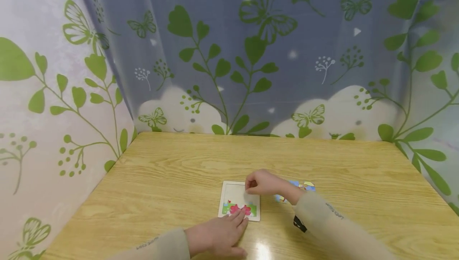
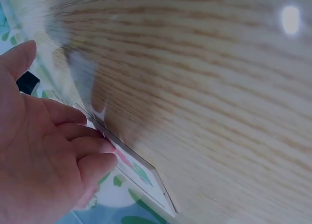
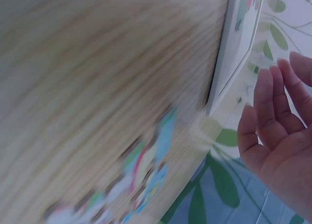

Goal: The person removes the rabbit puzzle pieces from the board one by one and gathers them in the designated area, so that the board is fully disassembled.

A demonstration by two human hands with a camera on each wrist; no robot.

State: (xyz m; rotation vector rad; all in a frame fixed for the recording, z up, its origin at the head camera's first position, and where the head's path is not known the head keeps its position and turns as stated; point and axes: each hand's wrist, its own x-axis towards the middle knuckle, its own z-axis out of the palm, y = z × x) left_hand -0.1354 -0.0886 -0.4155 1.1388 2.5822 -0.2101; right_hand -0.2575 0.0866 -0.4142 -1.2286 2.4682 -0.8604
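A square puzzle board (image 1: 239,183) with a pale raised rim lies on the wooden table, its bottom row filled with a green strip and pink flowers. My left hand (image 1: 224,234) rests its straight fingers on the board's near edge, over the flowers; in the left wrist view its fingertips touch the rim. Above the board's right side hovers my right hand (image 1: 263,182), fingers loosely bent. No piece shows between those fingers in the right wrist view, where the hand (image 3: 280,112) is apart from the board (image 3: 239,48).
Several loose puzzle pieces (image 1: 309,185), blue with yellow and white, lie right of the board, partly hidden by the right forearm. A black object (image 1: 299,224) shows under the right sleeve. Patterned curtains (image 1: 229,53) stand along the table's back and sides.
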